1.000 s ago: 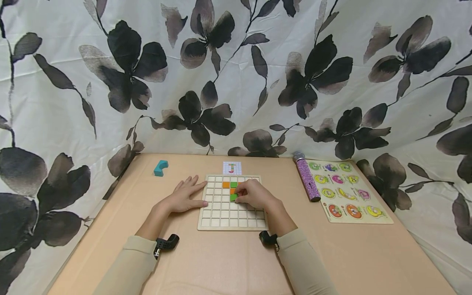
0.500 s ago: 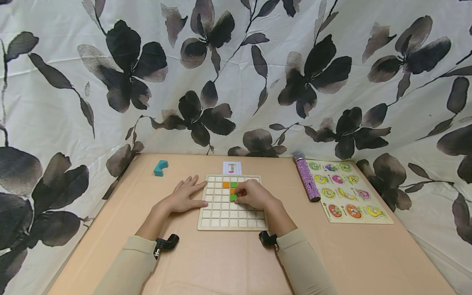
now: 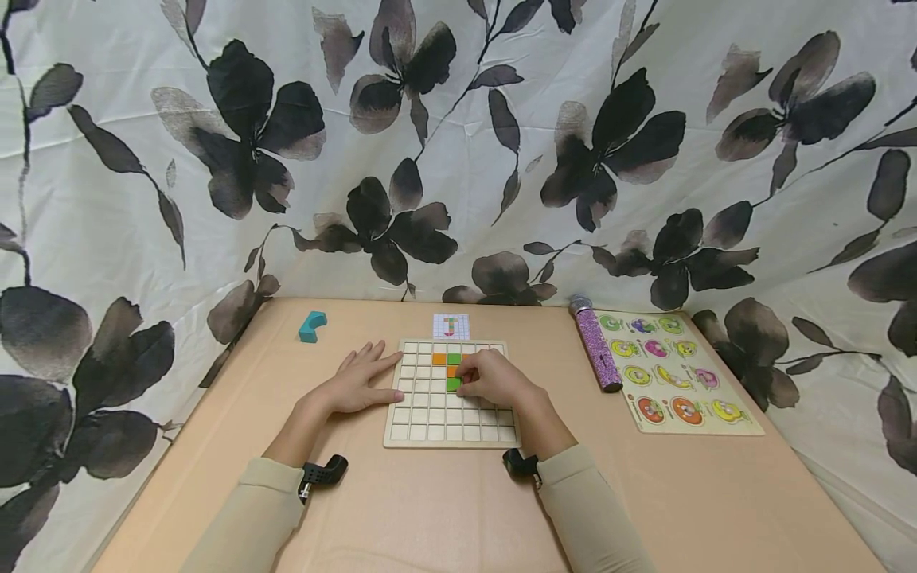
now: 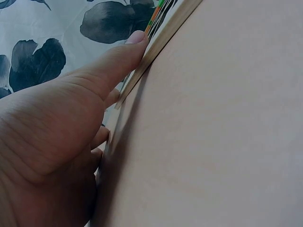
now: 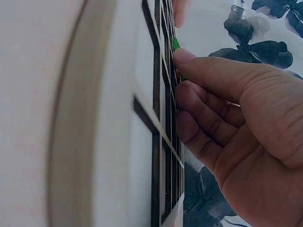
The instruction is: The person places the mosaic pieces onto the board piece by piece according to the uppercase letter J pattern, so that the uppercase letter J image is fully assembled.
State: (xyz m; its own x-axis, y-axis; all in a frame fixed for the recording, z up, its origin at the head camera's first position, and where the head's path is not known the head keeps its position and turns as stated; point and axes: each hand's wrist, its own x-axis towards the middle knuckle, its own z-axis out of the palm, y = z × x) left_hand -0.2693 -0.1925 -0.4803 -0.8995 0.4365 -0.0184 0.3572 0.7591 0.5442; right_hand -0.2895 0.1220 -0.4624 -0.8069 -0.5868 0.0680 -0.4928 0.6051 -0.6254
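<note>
with the right hand (image 3: 494,378) curled at the green tile (image 3: 453,384) on the grid board (image 3: 446,415), its grasp unclear, the tile may skew if the left hand (image 3: 357,386), fingers outstretched, lets the edge slide.

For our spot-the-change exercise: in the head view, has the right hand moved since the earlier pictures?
No: against the grid board, the right hand sits in the same place, with no visible shift either way.

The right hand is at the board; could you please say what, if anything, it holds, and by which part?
Cannot be told: the right hand has its fingers beside the lower green tile, but any pinch is hidden.
</note>
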